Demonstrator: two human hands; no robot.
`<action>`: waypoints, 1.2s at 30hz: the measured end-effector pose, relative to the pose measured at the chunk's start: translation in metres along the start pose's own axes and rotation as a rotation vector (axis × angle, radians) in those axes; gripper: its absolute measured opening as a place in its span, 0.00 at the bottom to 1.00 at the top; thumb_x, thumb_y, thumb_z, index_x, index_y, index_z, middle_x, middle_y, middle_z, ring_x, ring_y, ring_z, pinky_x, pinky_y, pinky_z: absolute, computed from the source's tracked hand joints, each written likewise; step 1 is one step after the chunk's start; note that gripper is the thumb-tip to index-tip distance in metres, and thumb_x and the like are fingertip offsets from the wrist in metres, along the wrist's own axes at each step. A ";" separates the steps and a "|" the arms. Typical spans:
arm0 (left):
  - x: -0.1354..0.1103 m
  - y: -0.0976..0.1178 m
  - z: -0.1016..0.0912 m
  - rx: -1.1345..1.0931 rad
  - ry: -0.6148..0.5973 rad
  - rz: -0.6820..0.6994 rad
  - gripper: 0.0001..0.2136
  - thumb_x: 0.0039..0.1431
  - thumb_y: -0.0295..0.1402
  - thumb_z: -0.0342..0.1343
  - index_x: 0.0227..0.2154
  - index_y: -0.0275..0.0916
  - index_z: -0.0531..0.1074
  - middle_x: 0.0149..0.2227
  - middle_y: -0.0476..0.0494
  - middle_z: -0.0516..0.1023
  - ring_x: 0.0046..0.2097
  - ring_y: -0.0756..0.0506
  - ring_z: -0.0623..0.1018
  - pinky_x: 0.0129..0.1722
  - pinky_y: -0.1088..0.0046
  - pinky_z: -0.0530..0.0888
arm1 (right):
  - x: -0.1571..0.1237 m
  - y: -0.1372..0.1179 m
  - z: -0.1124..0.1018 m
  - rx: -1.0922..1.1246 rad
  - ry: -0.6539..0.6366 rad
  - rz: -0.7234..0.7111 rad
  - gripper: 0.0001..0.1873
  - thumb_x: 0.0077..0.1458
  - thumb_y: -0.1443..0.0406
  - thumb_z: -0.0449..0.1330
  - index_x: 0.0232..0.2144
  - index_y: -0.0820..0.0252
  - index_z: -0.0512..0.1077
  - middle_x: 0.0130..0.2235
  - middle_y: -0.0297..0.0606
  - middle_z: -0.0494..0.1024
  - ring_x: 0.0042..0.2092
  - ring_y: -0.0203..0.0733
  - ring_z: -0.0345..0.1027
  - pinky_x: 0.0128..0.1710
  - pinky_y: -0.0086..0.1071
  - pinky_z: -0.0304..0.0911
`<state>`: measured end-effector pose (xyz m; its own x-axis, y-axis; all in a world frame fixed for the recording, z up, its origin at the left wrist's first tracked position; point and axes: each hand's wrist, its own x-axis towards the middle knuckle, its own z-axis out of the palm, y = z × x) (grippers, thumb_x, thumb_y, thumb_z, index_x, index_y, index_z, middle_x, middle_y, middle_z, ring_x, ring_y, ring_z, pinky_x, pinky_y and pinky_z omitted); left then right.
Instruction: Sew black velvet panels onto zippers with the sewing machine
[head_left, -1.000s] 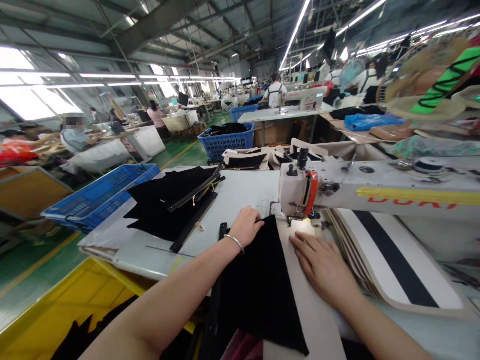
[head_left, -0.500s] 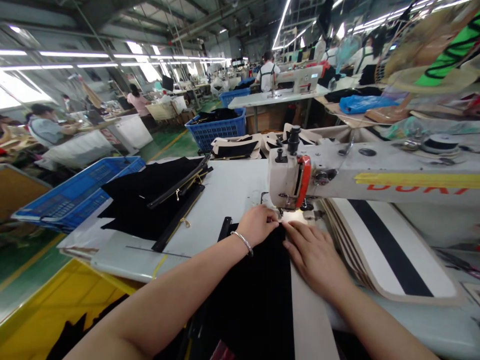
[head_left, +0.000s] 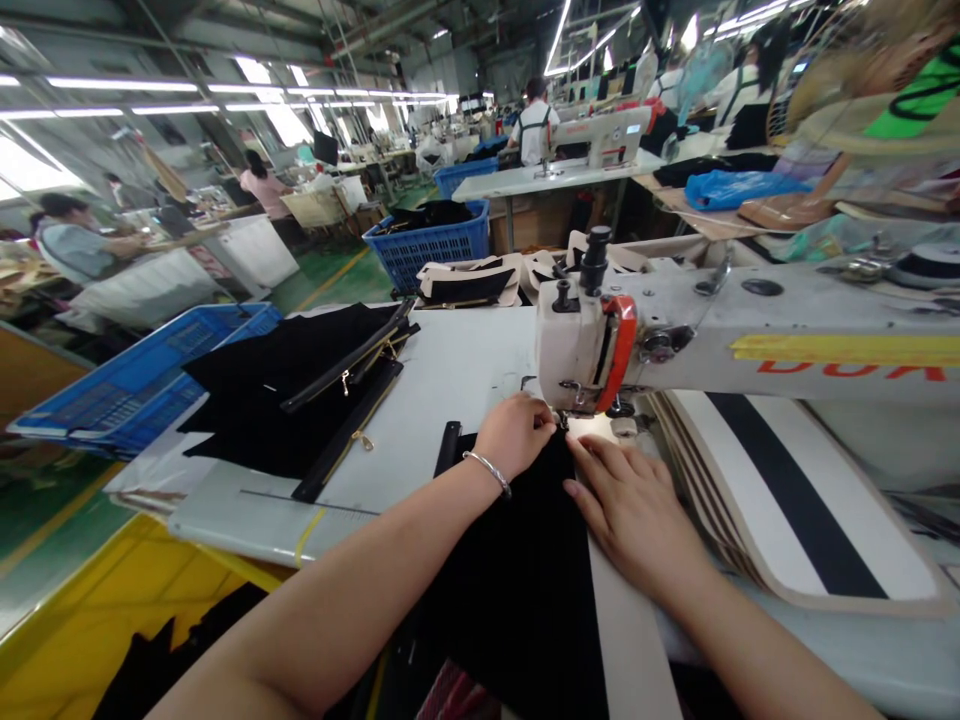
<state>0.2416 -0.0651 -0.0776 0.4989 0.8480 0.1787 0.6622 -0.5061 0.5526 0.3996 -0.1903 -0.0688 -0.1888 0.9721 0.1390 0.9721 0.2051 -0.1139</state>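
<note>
A black fabric piece lies over a beige panel on the sewing table, its far end under the needle of a white sewing machine. My left hand, with a silver bracelet at the wrist, pinches the fabric's far edge right at the needle. My right hand lies flat, fingers together, pressing the fabric's right edge and the beige panel just in front of the machine head.
A stack of black fabric with zippers lies at the table's left, beside a blue crate. Striped beige-and-black panels are stacked under the machine arm at right. A yellow bin sits below left. Other people work at tables behind.
Both hands slid the black fabric forward to the needle; my left hand went from resting on its corner to pinching the edge under the machine head. My right hand closed in beside it.
</note>
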 end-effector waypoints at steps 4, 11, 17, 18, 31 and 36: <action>-0.004 0.005 -0.005 0.013 0.020 0.006 0.04 0.56 0.29 0.56 0.30 0.39 0.76 0.36 0.45 0.77 0.39 0.45 0.75 0.41 0.69 0.72 | 0.000 0.001 0.000 0.013 0.013 -0.004 0.27 0.66 0.53 0.44 0.63 0.52 0.54 0.60 0.36 0.63 0.55 0.51 0.56 0.53 0.47 0.53; -0.034 0.015 -0.019 0.041 -0.123 0.346 0.09 0.63 0.30 0.52 0.42 0.35 0.74 0.46 0.43 0.77 0.50 0.45 0.73 0.56 0.66 0.69 | -0.002 0.002 0.001 0.063 0.007 -0.017 0.24 0.65 0.53 0.47 0.60 0.50 0.59 0.59 0.34 0.63 0.57 0.48 0.56 0.55 0.46 0.52; -0.036 0.009 -0.014 0.041 -0.112 0.332 0.12 0.63 0.31 0.51 0.46 0.36 0.74 0.50 0.43 0.76 0.55 0.45 0.72 0.60 0.65 0.68 | -0.001 0.001 0.000 0.068 0.027 0.009 0.23 0.65 0.55 0.47 0.59 0.51 0.60 0.59 0.36 0.63 0.57 0.48 0.56 0.55 0.46 0.53; -0.036 0.008 -0.013 0.038 -0.105 0.324 0.12 0.63 0.31 0.51 0.47 0.35 0.73 0.51 0.43 0.76 0.56 0.45 0.71 0.60 0.65 0.67 | -0.001 0.000 0.000 0.070 0.028 0.010 0.23 0.65 0.55 0.47 0.59 0.52 0.61 0.58 0.36 0.64 0.56 0.48 0.56 0.55 0.46 0.53; -0.095 0.031 -0.047 0.052 -0.420 0.441 0.21 0.62 0.43 0.51 0.55 0.40 0.67 0.61 0.41 0.66 0.63 0.43 0.63 0.66 0.55 0.56 | -0.046 -0.014 -0.014 0.152 0.033 -0.075 0.21 0.64 0.59 0.51 0.57 0.54 0.64 0.55 0.39 0.67 0.54 0.46 0.60 0.54 0.44 0.58; -0.177 0.049 -0.059 0.072 -0.389 0.571 0.15 0.62 0.36 0.54 0.52 0.45 0.68 0.55 0.49 0.72 0.53 0.46 0.71 0.58 0.63 0.65 | -0.110 -0.031 -0.029 0.128 0.182 -0.289 0.21 0.59 0.59 0.57 0.53 0.58 0.69 0.54 0.37 0.71 0.54 0.43 0.64 0.52 0.38 0.62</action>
<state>0.1529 -0.2303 -0.0337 0.9357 0.3344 0.1128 0.2651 -0.8769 0.4011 0.3947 -0.3069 -0.0523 -0.4141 0.8380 0.3552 0.8546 0.4923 -0.1651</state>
